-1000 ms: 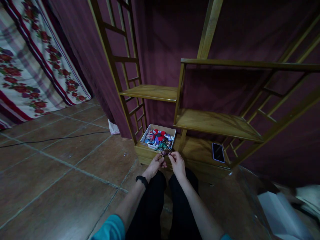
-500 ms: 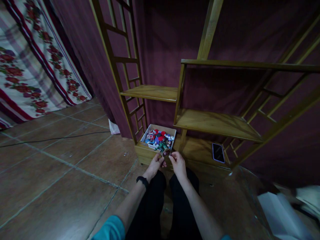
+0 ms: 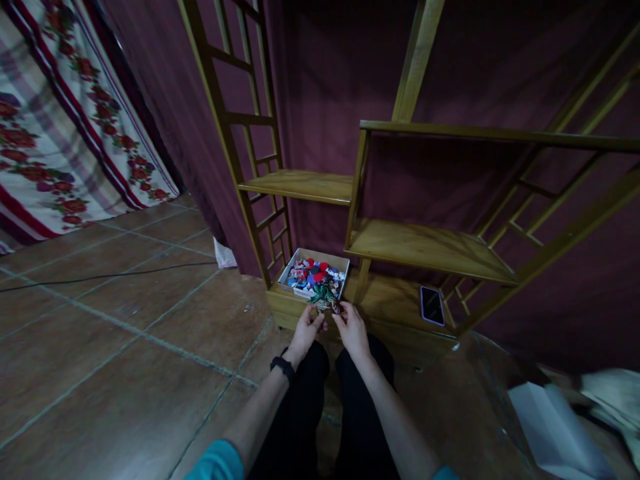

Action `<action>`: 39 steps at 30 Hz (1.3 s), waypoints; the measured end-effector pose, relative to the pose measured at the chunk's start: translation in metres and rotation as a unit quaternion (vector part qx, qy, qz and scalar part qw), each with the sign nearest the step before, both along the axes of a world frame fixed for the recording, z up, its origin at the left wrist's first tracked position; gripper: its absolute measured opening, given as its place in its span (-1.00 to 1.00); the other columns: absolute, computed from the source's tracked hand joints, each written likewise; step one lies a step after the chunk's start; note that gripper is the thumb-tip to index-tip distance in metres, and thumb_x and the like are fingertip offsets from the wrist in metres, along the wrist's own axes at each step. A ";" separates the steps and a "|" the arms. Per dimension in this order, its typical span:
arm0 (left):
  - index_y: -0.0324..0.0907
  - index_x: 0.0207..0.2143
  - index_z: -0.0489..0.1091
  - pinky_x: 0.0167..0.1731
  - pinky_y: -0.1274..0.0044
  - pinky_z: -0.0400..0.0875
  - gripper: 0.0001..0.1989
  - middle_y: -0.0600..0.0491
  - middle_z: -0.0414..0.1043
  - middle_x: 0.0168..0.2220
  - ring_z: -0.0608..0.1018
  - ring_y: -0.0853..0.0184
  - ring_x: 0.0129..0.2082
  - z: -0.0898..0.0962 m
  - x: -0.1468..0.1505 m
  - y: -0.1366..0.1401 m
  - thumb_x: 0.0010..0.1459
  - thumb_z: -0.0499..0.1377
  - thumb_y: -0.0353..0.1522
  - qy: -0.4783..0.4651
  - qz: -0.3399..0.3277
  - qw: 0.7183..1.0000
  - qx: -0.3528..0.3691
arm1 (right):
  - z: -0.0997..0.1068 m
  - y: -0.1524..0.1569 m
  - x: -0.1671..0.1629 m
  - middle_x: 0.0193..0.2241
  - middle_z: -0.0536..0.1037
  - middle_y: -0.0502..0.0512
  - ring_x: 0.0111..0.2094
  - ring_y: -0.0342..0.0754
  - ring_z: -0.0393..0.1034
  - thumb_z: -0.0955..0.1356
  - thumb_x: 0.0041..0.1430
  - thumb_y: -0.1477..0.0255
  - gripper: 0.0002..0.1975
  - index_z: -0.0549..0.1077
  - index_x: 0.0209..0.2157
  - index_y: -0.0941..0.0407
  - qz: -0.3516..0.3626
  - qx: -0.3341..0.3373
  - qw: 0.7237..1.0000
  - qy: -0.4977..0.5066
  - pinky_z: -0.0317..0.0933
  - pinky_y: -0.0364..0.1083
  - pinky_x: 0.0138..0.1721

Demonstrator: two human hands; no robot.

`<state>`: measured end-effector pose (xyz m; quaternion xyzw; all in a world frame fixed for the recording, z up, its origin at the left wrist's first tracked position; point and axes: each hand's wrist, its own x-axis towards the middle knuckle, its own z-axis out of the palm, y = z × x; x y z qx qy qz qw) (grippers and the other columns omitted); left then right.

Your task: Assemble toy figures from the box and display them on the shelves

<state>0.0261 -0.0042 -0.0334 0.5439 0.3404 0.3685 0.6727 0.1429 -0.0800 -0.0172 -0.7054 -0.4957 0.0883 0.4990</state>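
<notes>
A second ago the dark-brown piece (image 3: 335,307) looked bunched; now a paler patch shows beside it. My left hand (image 3: 303,333) and right hand (image 3: 353,331) sit close together, pinching it between them at lower centre, before the open box (image 3: 302,292), so I judge it's being turned or spread, not released.

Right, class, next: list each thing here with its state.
Small dark piece: held between both hands' fingertips
Left hand: pinching the piece
Right hand: pinching the piece
Box: open, filled with coloured bits
Phone: lying flat, screen dark
Wristband: worn
Cable: stretched across floor
</notes>
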 end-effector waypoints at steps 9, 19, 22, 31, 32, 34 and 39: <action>-0.06 -0.14 0.29 -0.41 0.60 0.26 -0.65 0.11 0.41 -0.49 0.47 0.32 -0.43 0.009 -0.004 -0.020 -0.04 0.19 -0.41 0.084 0.110 0.986 0.093 | 0.000 -0.002 -0.001 -0.26 0.46 0.13 -0.29 -0.02 0.42 0.27 0.06 0.39 -0.69 0.30 -0.11 0.10 -0.019 -0.046 0.998 -0.039 0.26 -0.08 -0.26; -0.08 -0.17 0.35 -0.22 0.57 0.28 -0.68 -0.01 0.41 -0.13 0.41 0.21 -0.08 0.022 -0.004 -0.037 -0.04 0.20 -0.42 0.059 0.122 0.979 0.150 | -0.008 0.004 0.010 -0.35 0.51 0.09 -0.31 -0.02 0.42 0.23 0.09 0.40 -0.79 0.35 -0.21 0.08 -0.032 -0.089 0.995 -0.042 0.20 -0.13 -0.31; -0.06 -0.11 0.33 -0.16 0.56 0.26 -0.68 -0.01 0.39 -0.12 0.39 0.22 -0.07 0.022 -0.005 -0.038 0.02 0.16 -0.37 0.090 0.083 0.974 0.191 | -0.012 0.006 0.013 -0.38 0.50 0.10 -0.32 -0.02 0.41 0.24 0.08 0.38 -0.84 0.37 -0.29 0.10 -0.051 -0.107 0.992 -0.054 0.18 -0.14 -0.33; -0.07 -0.28 0.32 -0.23 0.55 0.24 -0.84 -0.02 0.37 -0.32 0.41 0.20 -0.19 0.014 -0.006 -0.033 0.05 0.13 -0.26 0.173 0.047 0.966 0.187 | -0.022 0.010 0.019 -0.36 0.50 0.14 -0.30 0.02 0.41 0.23 0.10 0.29 -0.79 0.38 -0.30 0.10 -0.054 -0.141 0.987 -0.055 0.20 -0.11 -0.33; -0.08 -0.32 0.31 -0.25 0.56 0.23 -0.86 -0.01 0.36 -0.35 0.41 0.20 -0.21 0.013 -0.006 -0.033 0.04 0.13 -0.26 0.171 0.049 0.967 0.184 | -0.022 0.010 0.019 -0.35 0.51 0.16 -0.30 0.03 0.42 0.23 0.10 0.27 -0.77 0.39 -0.31 0.10 -0.056 -0.146 0.986 -0.053 0.21 -0.10 -0.33; -0.09 -0.38 0.29 -0.29 0.58 0.23 -0.87 0.00 0.35 -0.40 0.42 0.21 -0.24 0.011 -0.005 -0.033 0.03 0.15 -0.25 0.162 0.048 0.969 0.182 | -0.023 0.010 0.020 -0.34 0.51 0.17 -0.29 0.04 0.42 0.22 0.11 0.25 -0.74 0.40 -0.31 0.10 -0.057 -0.150 0.986 -0.046 0.22 -0.09 -0.33; -0.10 -0.34 0.25 -0.34 0.58 0.22 -0.85 0.03 0.36 -0.41 0.45 0.27 -0.30 0.011 -0.005 -0.031 0.08 0.08 -0.23 0.232 0.037 0.935 0.266 | -0.030 0.012 0.022 -0.35 0.54 0.15 -0.26 0.04 0.43 0.22 0.09 0.27 -0.74 0.44 -0.30 0.10 -0.041 -0.127 0.991 0.012 0.24 -0.10 -0.30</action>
